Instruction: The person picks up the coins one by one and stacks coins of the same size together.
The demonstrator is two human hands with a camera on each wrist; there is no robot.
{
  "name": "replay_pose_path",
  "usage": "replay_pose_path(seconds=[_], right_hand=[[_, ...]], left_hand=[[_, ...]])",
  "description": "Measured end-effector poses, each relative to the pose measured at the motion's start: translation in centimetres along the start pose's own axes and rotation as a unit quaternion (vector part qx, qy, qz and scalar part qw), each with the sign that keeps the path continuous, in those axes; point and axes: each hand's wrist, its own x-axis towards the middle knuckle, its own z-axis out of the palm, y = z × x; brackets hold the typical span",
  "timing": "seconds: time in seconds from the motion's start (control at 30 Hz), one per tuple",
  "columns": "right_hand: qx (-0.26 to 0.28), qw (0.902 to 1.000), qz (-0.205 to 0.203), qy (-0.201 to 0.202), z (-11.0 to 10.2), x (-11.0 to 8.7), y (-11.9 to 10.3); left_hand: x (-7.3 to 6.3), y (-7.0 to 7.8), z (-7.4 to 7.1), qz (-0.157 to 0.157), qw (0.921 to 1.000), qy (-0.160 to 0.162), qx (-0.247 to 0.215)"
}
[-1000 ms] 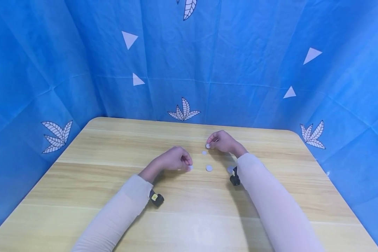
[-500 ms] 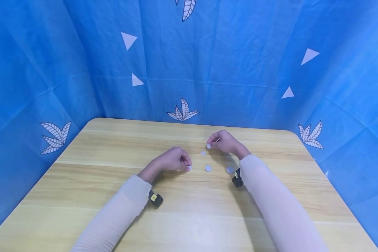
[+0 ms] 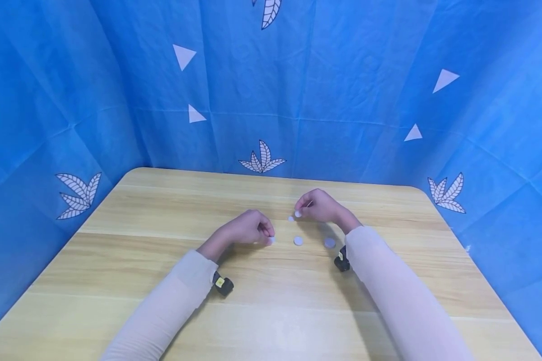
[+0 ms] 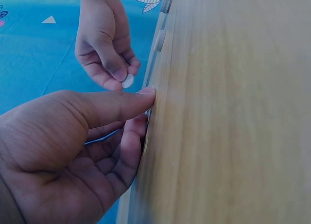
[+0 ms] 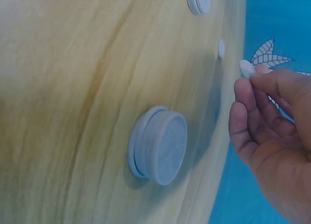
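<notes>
My right hand (image 3: 318,205) pinches a silvery coin (image 5: 247,68) between thumb and fingers, held above the table near a single smaller coin (image 3: 291,218) lying flat. In the left wrist view, the held coin (image 4: 128,81) shows below the thumb. My left hand (image 3: 251,228) is low at the tabletop, thumb and fingers pinching at a coin (image 3: 272,240) that they mostly hide. To its right lies a short stack of coins (image 3: 298,241). Farther right, beside the right wrist, is a taller coin stack (image 5: 165,146), its pieces slightly offset.
A wood-grain table (image 3: 271,311) spreads beneath both arms. Blue curtain (image 3: 343,75) with white leaf and triangle prints surrounds its back and sides. A small black camera (image 3: 224,286) is strapped to the left wrist, and another black camera (image 3: 342,260) to the right.
My right hand, with its coin, has come slightly lower and closer to the flat small coin. The left hand has stayed at its place on the table.
</notes>
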Motion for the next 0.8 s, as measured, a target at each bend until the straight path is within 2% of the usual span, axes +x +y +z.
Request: replay_pose_path(seconds=[0.67,0.8], right_hand=[[0.022,0.9978,-0.049,-0.039,1.8,-0.7,-2.1],[0.01,0.9966,-0.067,-0.048,2.2,-0.6,-2.3]], left_hand=[[0.0,0.0,-0.1,0.005,1.0,-0.002,-0.001],[0.0,0.0,-0.1,0.001,1.0,0.0,-0.001]])
